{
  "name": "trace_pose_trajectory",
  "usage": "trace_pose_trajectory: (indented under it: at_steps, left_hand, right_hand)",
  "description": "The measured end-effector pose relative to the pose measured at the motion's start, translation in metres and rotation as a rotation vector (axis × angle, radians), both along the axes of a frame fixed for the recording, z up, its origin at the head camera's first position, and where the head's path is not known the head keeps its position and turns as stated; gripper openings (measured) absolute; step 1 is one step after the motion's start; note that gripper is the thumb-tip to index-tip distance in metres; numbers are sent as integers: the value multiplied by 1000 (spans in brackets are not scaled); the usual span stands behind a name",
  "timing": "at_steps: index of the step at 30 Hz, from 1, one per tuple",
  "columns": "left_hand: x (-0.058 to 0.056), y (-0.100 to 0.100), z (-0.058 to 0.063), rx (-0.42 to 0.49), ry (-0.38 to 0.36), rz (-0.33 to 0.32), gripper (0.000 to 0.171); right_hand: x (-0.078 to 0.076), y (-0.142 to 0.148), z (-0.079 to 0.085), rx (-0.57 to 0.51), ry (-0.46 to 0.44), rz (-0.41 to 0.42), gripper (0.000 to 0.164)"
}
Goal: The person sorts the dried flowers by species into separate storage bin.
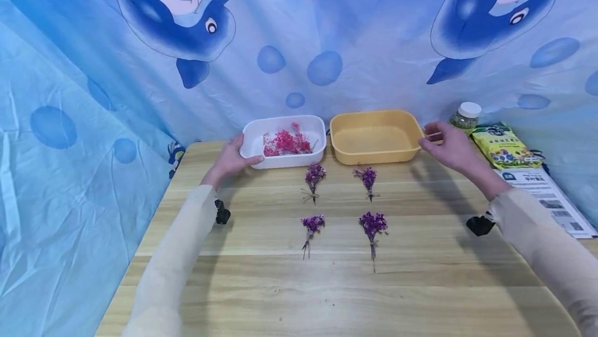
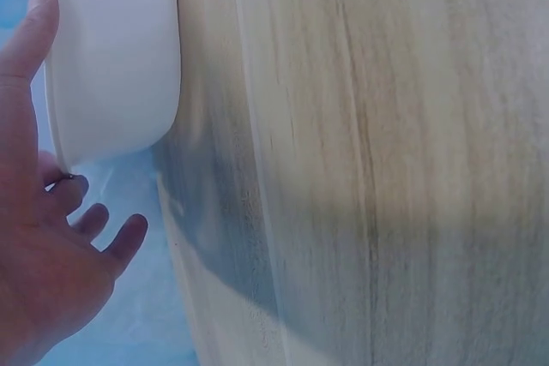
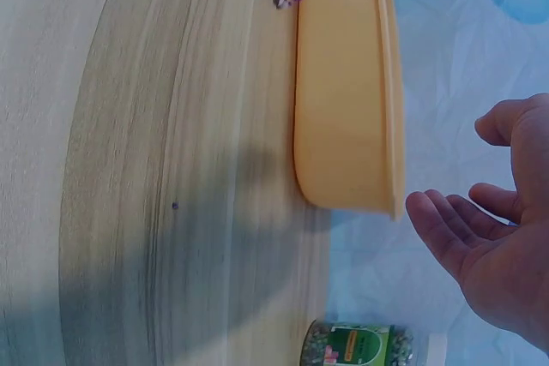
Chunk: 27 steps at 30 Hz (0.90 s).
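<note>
At the table's back edge stands a white plastic basin [image 1: 289,161] with dried pink-red flowers [image 1: 287,142] in it. My left hand [image 1: 232,158] grips its left corner, thumb along the front and fingers round the end; the left wrist view shows the thumb by the rim of the white basin [image 2: 116,57]. Beside it is a yellow basin [image 1: 378,157] with nothing in it. My right hand [image 1: 450,146] is at its right end, fingers loosely bent; in the right wrist view the hand [image 3: 506,237] is just off the rim, holding nothing. Several small tied bunches of purple dried flowers [image 1: 372,225] lie in front.
At the back right stand a clear jar with a white lid [image 1: 467,113] and a yellow-green packet [image 1: 504,147]. A printed sheet [image 1: 553,199] lies on the right side of the wooden table [image 1: 261,274]. A blue dolphin-print curtain [image 1: 289,30] hangs right behind the basins.
</note>
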<state>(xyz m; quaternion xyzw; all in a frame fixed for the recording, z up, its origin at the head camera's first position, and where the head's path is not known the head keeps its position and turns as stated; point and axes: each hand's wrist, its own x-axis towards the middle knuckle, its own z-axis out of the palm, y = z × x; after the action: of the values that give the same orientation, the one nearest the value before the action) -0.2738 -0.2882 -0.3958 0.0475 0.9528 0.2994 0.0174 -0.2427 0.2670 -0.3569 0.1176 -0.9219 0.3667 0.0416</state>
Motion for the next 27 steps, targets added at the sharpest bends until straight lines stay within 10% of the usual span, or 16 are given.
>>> trace_pose_trajectory:
  at_steps: [15, 27]
  left_hand:
    - [10, 4, -6, -63, 139, -6, 104]
    - [29, 16, -6, -57, 341, 117, 86]
  right_hand:
    - [-30, 1, -8, 142, -124, 91, 106]
    - [-58, -6, -26, 153, -215, 98, 128]
